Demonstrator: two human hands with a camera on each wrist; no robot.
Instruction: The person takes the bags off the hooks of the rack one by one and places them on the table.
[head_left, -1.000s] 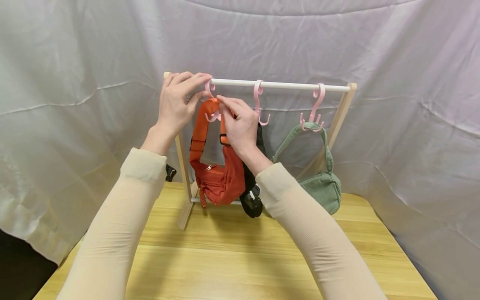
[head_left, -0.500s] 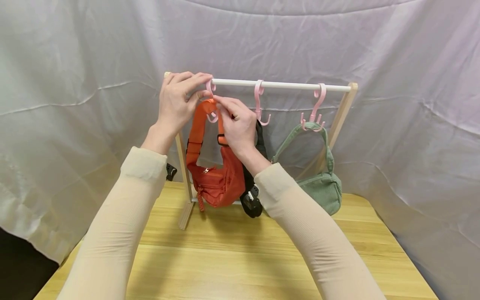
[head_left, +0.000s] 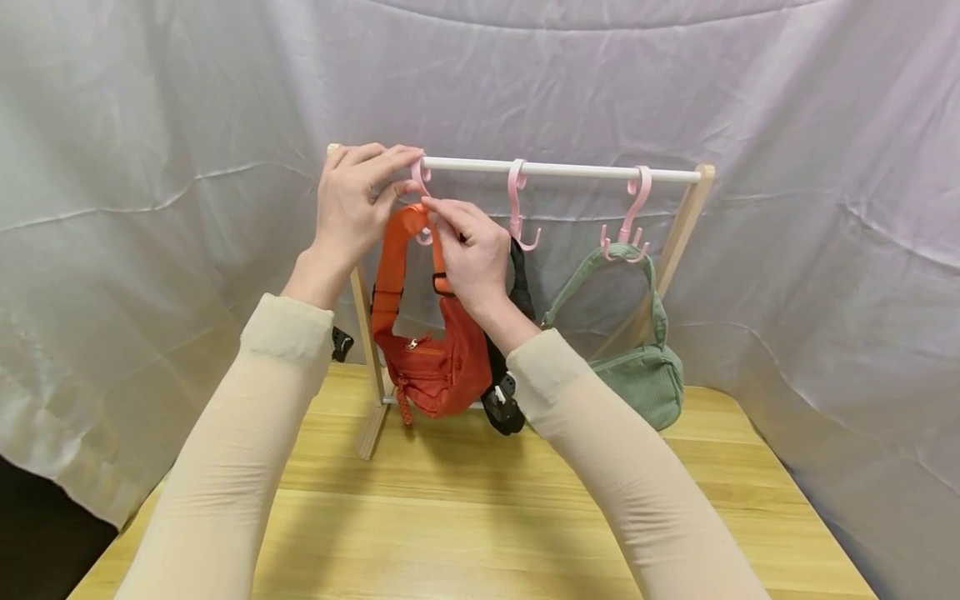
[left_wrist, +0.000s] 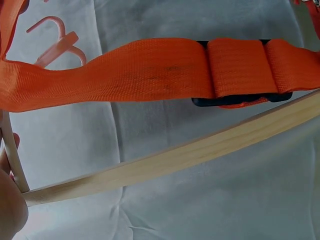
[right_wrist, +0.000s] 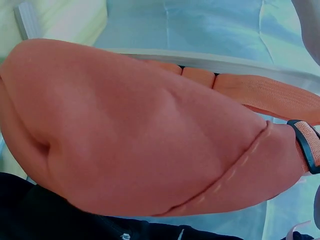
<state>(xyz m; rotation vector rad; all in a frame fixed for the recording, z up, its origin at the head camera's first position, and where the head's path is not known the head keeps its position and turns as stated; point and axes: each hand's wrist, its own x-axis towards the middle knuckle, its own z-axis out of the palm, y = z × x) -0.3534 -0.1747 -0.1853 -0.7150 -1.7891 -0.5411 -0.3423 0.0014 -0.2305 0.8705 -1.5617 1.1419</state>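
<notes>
An orange-red sling bag (head_left: 431, 379) hangs from its orange strap (head_left: 390, 262) at the rack's left end. My right hand (head_left: 477, 257) pinches the top of that strap between thumb and fingertips. Just above, the thumb and fingers of my left hand (head_left: 354, 198) hold the upper part of a pink hook (head_left: 420, 173) at the white rail (head_left: 577, 171). In the left wrist view the strap (left_wrist: 150, 70) passes in front of the hook's prongs (left_wrist: 57, 47); whether it sits on a prong is hidden. The bag's body (right_wrist: 140, 135) fills most of the right wrist view.
A black bag (head_left: 504, 404) hangs from the middle pink hook (head_left: 516, 200), partly behind my right arm. From the right-hand hook (head_left: 633, 204) hangs a green corduroy bag (head_left: 645, 383). The rack's wooden legs (head_left: 371, 429) stand on a wooden table (head_left: 405, 533), with grey cloth (head_left: 225, 208) behind.
My right hand and the strap top have shifted a little left. The hook's prongs have turned and are now mostly covered by the strap. My left hand stays put.
</notes>
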